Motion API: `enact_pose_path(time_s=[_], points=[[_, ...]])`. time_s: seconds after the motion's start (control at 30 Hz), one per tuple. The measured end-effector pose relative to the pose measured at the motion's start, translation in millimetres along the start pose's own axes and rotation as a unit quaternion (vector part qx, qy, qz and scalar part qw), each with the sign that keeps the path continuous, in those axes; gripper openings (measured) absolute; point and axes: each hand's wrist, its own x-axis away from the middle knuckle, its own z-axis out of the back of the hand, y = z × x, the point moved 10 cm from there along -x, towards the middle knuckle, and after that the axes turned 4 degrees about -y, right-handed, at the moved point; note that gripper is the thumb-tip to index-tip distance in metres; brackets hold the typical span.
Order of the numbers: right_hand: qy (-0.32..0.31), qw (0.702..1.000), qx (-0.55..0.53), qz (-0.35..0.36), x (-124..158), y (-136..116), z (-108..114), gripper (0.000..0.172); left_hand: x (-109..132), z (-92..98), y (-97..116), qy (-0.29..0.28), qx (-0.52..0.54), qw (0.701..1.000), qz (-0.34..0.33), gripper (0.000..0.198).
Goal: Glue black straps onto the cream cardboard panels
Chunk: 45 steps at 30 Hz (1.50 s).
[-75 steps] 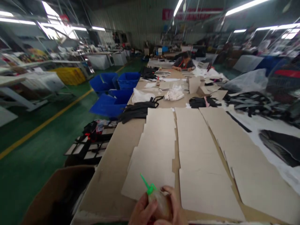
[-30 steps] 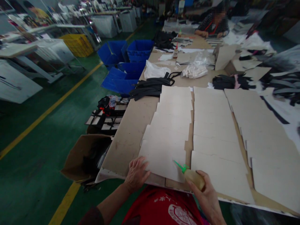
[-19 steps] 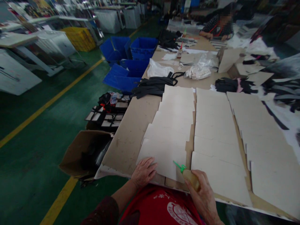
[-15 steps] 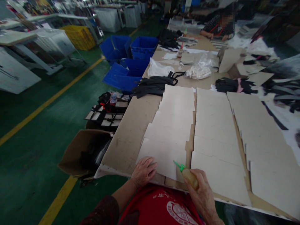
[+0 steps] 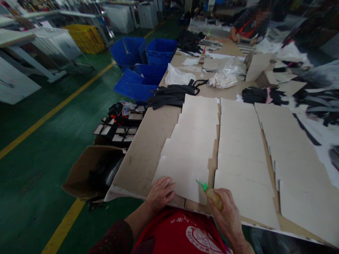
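Observation:
My right hand (image 5: 227,211) grips a squeeze bottle (image 5: 214,198) of yellowish-brown contents with a green nozzle. The bottle is tilted, its tip pointing up and left over the nearest pale board (image 5: 182,180) of the left column. On that board's lower left corner rests my left hand (image 5: 160,192), palm down with the fingers stretched out. Overlapping boards run away from me in columns, with a middle column (image 5: 243,158) and a right column (image 5: 299,158) alongside. Whether the nozzle tip touches the board I cannot tell.
Black straps (image 5: 169,94) and a clear plastic bag (image 5: 224,77) lie beyond the boards. A cardboard box (image 5: 79,173) and blue bins (image 5: 140,79) stand on the floor at left. A co-worker (image 5: 249,30) sits at the table's far end. Another bottle (image 5: 202,57) has a red tip.
The view has shifted slightly. My hands stay nearly in place, the bottle still in the right one. The far co-worker's arms and upper body have moved a little.

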Motion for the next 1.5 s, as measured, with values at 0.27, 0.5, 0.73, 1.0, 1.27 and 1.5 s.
enact_pose_path(time_s=[0.27,0.5,0.73,1.0,1.27,1.5], points=[[-0.026,0.999,0.028,0.019,-4,-8,3,0.025,0,0.7,0,0.006,0.001,1.000,-0.003,0.030],[-0.060,0.998,0.031,0.018,-6,-14,4,0.019,1,-1.4,-1,0.012,0.005,1.000,-0.002,0.029],[-0.055,0.998,0.011,0.032,-9,-26,-1,0.018,0,-0.1,-1,0.016,0.004,1.000,-0.008,0.029],[-0.022,0.998,0.048,0.017,-11,-16,1,0.026,1,0.2,0,0.018,0.005,1.000,-0.012,0.029],[-0.018,0.998,0.038,-0.050,-4,-3,7,0.026,0,-0.4,-2,0.015,0.023,1.000,-0.008,0.029],[-0.001,0.968,-0.131,-0.214,5,28,3,0.053,2,2.0,-1,0.006,0.036,0.999,0.004,0.030]])
